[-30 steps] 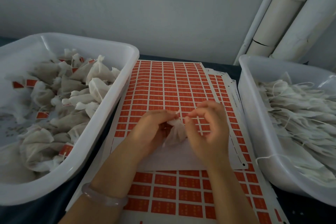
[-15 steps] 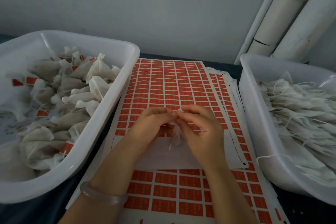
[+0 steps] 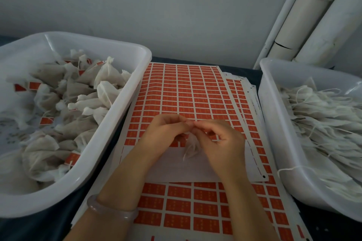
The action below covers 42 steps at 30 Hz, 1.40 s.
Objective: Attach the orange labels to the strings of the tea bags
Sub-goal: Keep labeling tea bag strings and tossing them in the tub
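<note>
at the centre of the frame the left hand and right hand meet fingertip to fingertip, curled fingers of both pinching the top of a white tea bag that hangs below them. what sits between the tips is too small to tell. beneath lies the sheet of orange labels, with the left tub of labelled bags and the right tub of stringed bags at either side.

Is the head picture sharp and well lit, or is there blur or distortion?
Head view: dim, flat light, soft shadows. Head view: the wide lens bows the left tub rim and the pipes. Head view: the fingertips and tea bag are soft, fine detail lost.
</note>
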### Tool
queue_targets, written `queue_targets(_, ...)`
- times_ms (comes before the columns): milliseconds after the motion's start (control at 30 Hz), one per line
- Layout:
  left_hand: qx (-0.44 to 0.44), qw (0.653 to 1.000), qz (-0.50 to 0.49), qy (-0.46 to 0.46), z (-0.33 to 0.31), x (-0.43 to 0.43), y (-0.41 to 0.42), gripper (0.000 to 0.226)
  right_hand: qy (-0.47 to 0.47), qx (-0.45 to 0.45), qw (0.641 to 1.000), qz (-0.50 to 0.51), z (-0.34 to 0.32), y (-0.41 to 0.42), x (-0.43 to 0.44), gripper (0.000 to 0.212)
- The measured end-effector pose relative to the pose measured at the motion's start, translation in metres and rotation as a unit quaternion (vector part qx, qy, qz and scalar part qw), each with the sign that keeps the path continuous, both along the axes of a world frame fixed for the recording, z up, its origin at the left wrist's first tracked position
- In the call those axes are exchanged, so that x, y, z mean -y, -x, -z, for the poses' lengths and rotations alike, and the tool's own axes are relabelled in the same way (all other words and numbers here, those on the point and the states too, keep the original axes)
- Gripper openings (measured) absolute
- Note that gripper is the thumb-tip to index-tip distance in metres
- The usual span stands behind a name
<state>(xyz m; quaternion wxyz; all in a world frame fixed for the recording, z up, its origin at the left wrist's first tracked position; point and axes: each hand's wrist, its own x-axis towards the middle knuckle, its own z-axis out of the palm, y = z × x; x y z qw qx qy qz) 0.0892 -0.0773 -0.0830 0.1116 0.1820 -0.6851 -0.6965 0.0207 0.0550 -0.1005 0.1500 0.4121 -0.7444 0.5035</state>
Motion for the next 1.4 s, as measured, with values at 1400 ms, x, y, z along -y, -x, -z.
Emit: queue_targets(1400, -0.122, 0.981, 0.042, 0.144, 0.002, -0.003, 0.001, 0.015, 0.135, 0.261, 0.956, 0.023, -0.011, 0.000, -0.001, 0.014)
